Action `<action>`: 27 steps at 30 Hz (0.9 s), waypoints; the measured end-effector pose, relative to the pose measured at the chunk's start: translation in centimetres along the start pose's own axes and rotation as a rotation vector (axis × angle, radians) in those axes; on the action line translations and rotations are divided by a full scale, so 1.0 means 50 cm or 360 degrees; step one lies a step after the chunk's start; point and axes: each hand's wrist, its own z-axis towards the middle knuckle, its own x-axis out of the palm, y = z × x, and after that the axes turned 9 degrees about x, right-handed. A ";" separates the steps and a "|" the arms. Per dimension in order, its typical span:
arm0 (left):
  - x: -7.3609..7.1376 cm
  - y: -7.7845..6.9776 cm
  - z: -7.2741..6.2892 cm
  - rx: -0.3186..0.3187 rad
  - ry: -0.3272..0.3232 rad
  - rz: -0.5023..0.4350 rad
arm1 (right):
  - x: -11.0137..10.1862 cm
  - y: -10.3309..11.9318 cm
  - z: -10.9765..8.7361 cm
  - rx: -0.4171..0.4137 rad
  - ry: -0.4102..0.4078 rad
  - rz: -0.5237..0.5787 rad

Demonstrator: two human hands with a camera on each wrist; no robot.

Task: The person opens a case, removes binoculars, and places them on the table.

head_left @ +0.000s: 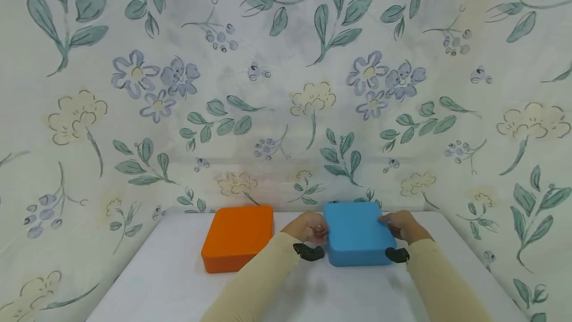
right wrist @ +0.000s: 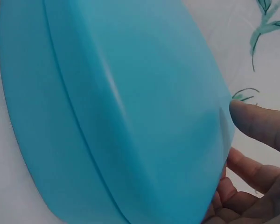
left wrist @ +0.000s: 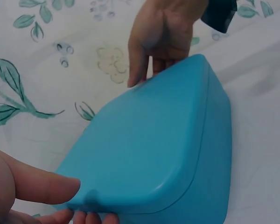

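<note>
A blue lidded box [head_left: 359, 230], square with rounded corners, sits toward the back right of the white table, between my two hands. My left hand [head_left: 308, 227] grips its left side. In the left wrist view that hand's thumb [left wrist: 46, 186] lies at the lid's top edge, and its fingertips [left wrist: 94, 218] curl against the side. On the opposite side my right hand [head_left: 404, 225] holds the box, its thumb [right wrist: 259, 122] at the lid edge and its fingers [right wrist: 245, 170] bent against the side. A seam runs round the box below the top; the lid is on.
An orange box [head_left: 241, 235] of similar shape stands on the white table [head_left: 147, 272], left of my left hand. Behind the table's back edge hangs a floral-patterned cloth [head_left: 268, 88], which also flanks both sides.
</note>
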 end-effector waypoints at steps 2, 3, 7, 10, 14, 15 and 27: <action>0.001 0.004 -0.001 0.0047 -0.0025 0.0053 | 0.003 0.002 0.000 -0.0008 0.0024 -0.0010; 0.002 0.007 0.000 0.0081 -0.0042 0.0087 | 0.004 0.002 -0.002 -0.0011 0.0041 -0.0011; 0.008 0.016 -0.001 0.0172 -0.0135 0.0275 | 0.007 0.000 -0.004 -0.0011 0.0097 -0.0039; 0.017 0.020 -0.004 0.0206 -0.0195 0.0430 | 0.005 -0.007 -0.002 -0.0023 0.0167 -0.0047; 0.028 0.019 -0.013 0.0294 -0.0253 0.0549 | -0.002 -0.018 0.000 -0.0077 0.0271 -0.0011; 0.029 0.018 -0.014 0.0314 -0.0257 0.0568 | -0.004 -0.020 0.000 -0.0088 0.0280 -0.0006; 0.021 -0.023 -0.017 0.0153 -0.0184 0.0304 | -0.014 -0.011 0.005 -0.0041 0.0241 -0.0053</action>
